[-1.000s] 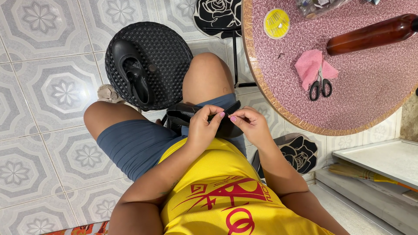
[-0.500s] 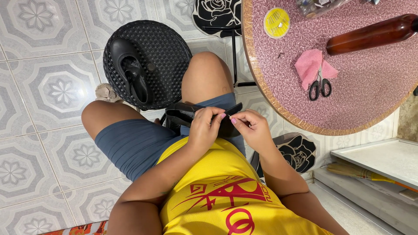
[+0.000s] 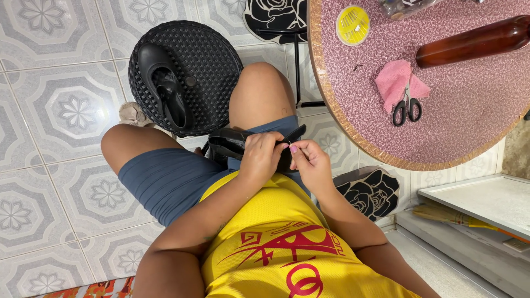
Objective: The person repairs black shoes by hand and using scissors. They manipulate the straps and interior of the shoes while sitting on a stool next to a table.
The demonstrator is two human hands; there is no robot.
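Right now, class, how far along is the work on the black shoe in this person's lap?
Done: scissors lie set down on the pink table.
In hand: left hand grips the black shoe; right hand pinches something thin at its strap.
Left: the second shoe sits untouched on the stool.

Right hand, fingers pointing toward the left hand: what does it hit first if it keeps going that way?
Likely the black shoe held on the lap, then the left hand. The right hand fingertips already sit at its edge; depth is unclear.
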